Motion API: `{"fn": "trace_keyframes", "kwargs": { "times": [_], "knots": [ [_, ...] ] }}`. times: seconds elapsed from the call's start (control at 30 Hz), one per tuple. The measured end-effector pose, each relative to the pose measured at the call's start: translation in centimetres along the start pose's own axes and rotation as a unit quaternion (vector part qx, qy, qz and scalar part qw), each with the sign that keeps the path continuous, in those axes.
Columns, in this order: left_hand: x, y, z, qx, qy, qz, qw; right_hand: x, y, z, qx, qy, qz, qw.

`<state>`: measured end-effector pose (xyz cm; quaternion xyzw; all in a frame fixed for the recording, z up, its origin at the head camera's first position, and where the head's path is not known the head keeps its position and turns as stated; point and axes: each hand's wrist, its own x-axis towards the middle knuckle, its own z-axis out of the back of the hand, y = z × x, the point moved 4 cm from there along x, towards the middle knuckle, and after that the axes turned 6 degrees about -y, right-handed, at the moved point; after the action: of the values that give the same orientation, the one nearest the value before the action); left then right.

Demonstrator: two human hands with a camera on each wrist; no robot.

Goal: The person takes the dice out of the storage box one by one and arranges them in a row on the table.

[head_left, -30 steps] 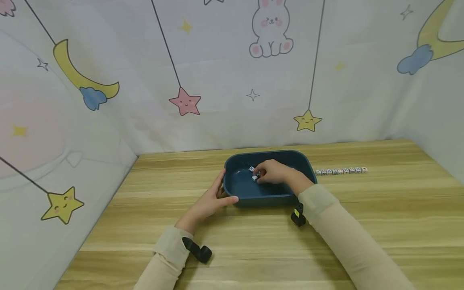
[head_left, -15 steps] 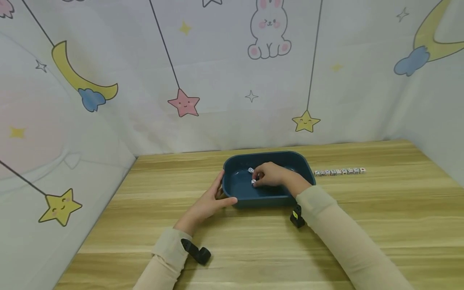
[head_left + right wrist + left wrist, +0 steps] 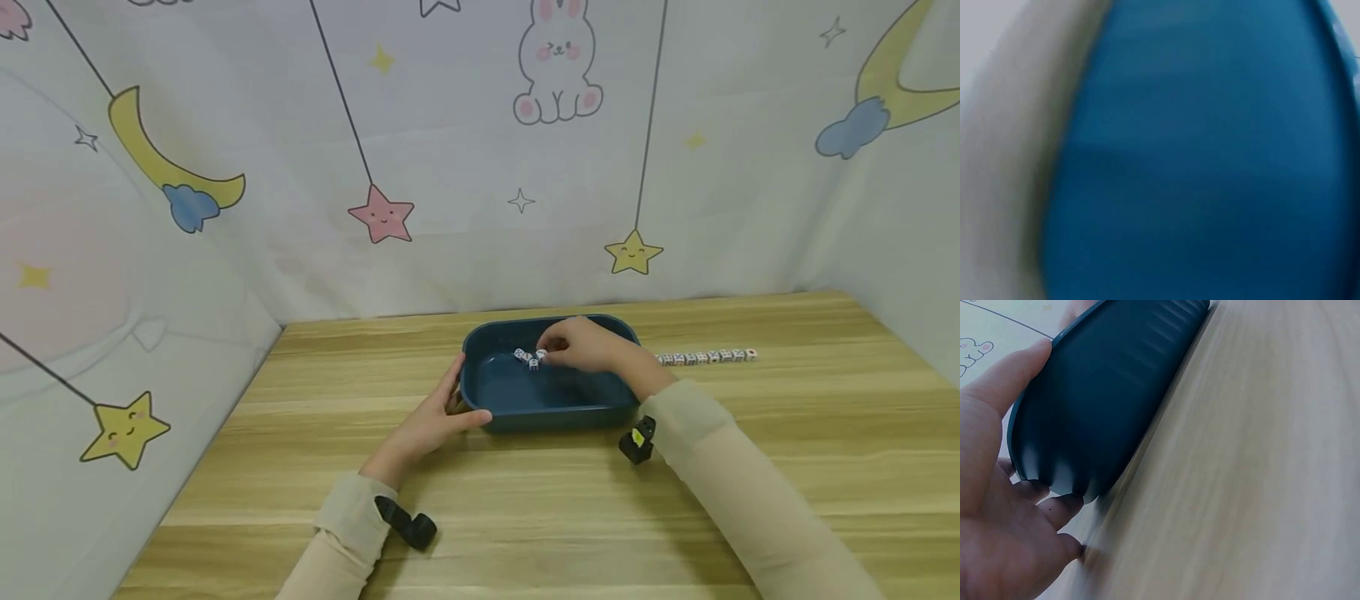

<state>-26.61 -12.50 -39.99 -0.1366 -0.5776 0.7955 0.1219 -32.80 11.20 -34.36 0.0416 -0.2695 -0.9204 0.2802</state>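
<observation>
A dark blue plastic tub (image 3: 558,417) sits on the table with several small white dice (image 3: 533,364) inside, clustered left of its middle. At the tub's left end my left hand (image 3: 426,425) grips it, thumb at the rim and fingers bent against the outer wall; the left wrist view shows this tub wall (image 3: 1097,394) close up. My right hand (image 3: 587,345) reaches in over the right side, pinching a die (image 3: 542,355) between thumb and fingertips beside the others. The right wrist view is blurred and filled by the tub's side (image 3: 1197,156), the hand itself out of sight.
To the tub's right, a straight row of dice (image 3: 712,357) lies on the wooden table (image 3: 525,517), its left end partly behind the right wrist. A printed cloth backdrop (image 3: 465,267) hangs behind the table and along both sides.
My right hand has shifted right and slightly farther back within the tub, with the forearm following. More dice show at its fingertips now. My left hand keeps its place.
</observation>
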Motion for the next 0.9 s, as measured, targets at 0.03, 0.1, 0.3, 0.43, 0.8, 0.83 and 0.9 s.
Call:
{"fn": "trace_keyframes", "kwargs": {
  "times": [0.03,0.1,0.3,0.43,0.8,0.83,0.9],
  "knots": [
    [0.0,0.0,0.0,0.001,0.001,0.0,1.0,-0.3,-0.1,0.5,0.001,-0.004,0.002,1.0],
    [0.1,0.1,0.0,0.003,0.0,0.001,1.0,-1.0,-0.4,1.4,0.005,-0.014,0.001,1.0],
    [0.2,0.3,0.0,-0.015,0.001,-0.003,0.9999,-3.4,-2.0,3.8,0.019,-0.039,-0.029,0.999],
    [0.3,0.4,-0.1,-0.022,0.0,-0.003,0.9997,-5.1,-2.9,5.3,0.017,-0.059,-0.032,0.998],
    [0.1,0.3,-0.1,-0.022,0.003,-0.003,0.9997,-9.4,-6.7,8.0,0.001,-0.082,-0.069,0.994],
    [0.1,0.2,-0.1,-0.023,0.003,-0.002,0.9997,-9.7,-7.2,8.3,-0.001,-0.082,-0.077,0.994],
    [0.1,0.2,0.0,-0.02,0.003,-0.001,0.9998,-10.6,-8.0,8.8,-0.003,-0.082,-0.093,0.992]
  ]
}}
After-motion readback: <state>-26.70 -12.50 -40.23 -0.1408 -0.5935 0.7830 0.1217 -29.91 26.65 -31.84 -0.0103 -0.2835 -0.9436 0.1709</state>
